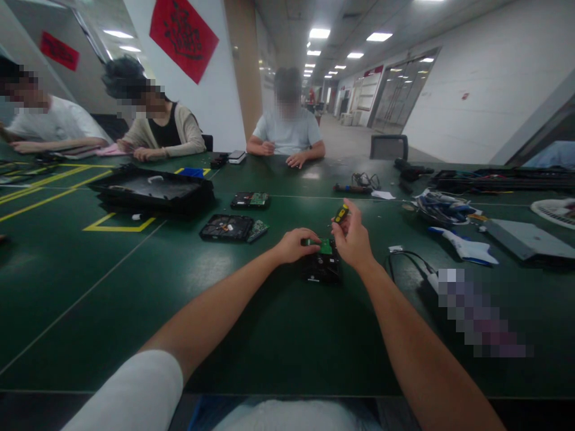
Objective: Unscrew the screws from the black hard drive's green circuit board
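Observation:
A black hard drive (321, 267) with a green circuit board (326, 245) lies on the table in front of me. My left hand (299, 244) grips its left side, fingers curled over the board's edge. Above its right edge, my right hand (353, 236) holds a small screwdriver (342, 214) by its yellow and black handle, fingers closed around it. The screwdriver's tip is hidden or too small to make out. Farther left lie an opened drive casing (227, 227), a loose circuit board (257, 230) touching its right end, and another drive (250, 200) behind them.
Stacked black trays (153, 188) stand at the left. To the right are a bundle of cables (442, 206), a blue and white object (465, 246), a grey metal box (532, 239) and a cable (411, 254). Across the table sits a person (287, 131); two more sit at the left.

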{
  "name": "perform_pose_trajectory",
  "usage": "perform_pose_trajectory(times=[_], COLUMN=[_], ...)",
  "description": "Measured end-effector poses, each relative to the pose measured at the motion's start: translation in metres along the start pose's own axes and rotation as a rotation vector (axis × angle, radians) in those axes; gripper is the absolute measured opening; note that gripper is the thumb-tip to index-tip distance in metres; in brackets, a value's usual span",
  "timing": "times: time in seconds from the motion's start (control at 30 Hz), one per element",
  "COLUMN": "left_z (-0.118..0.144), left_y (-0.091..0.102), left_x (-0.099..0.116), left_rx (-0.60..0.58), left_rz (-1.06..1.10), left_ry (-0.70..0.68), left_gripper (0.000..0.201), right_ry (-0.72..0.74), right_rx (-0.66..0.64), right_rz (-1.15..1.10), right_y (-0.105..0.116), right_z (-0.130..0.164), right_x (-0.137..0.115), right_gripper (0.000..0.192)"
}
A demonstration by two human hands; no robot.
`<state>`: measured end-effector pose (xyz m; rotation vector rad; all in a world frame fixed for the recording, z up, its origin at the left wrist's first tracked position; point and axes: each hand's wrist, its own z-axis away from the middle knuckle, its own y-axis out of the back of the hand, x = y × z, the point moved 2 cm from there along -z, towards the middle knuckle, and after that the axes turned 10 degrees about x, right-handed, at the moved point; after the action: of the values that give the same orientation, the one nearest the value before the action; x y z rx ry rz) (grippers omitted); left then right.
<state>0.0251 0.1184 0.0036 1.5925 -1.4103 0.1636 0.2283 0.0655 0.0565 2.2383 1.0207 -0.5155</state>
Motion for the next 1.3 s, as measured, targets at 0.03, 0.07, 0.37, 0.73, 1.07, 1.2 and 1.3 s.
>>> perform_pose_trajectory(times=[0.03,0.07,0.37,0.73,1.07,1.2,1.3], left_z=[0.0000,0.0001,0.0006,0.0004,0.0000,0.0006,0.0005], left_y=[0.0000,0.0001,0.0009,0.0020,-0.0006,-0.0004,-0.0006], left_x=[0.0001,0.0003,0.0021,0.0019,-0.0008,-0.0017,-0.0026], left_rx=[-0.001,-0.003,0.000,-0.004,0.005,0.008,0.007], left_rz=[0.001,0.001,-0.002,0.017,0.006,0.008,0.009], left_ry=[0.001,0.003,0.021,0.003,0.007,0.003,0.007], left_gripper=[0.026,0.026,0.027,0.026,0.027,0.027,0.027], right_ry=[-0.001,0.001,-0.012,0.025,0.078,0.082,0.073], right_rx=[-0.002,-0.002,-0.008,-0.046,0.013,0.031,0.037], right_rz=[0.002,0.004,-0.009,0.033,0.095,0.064,0.057], right_y=[0.0000,0.0001,0.0002,0.0004,0.0027,0.0014,0.0011], right_z=[-0.0001,-0.0002,-0.0008,-0.0013,-0.0021,-0.0018,-0.0022], right_x=[0.0002,0.0004,0.0000,-0.0058,-0.0077,-0.0044,-0.0031], right_gripper=[0.072,0.072,0.073,0.074,0.072,0.072,0.072])
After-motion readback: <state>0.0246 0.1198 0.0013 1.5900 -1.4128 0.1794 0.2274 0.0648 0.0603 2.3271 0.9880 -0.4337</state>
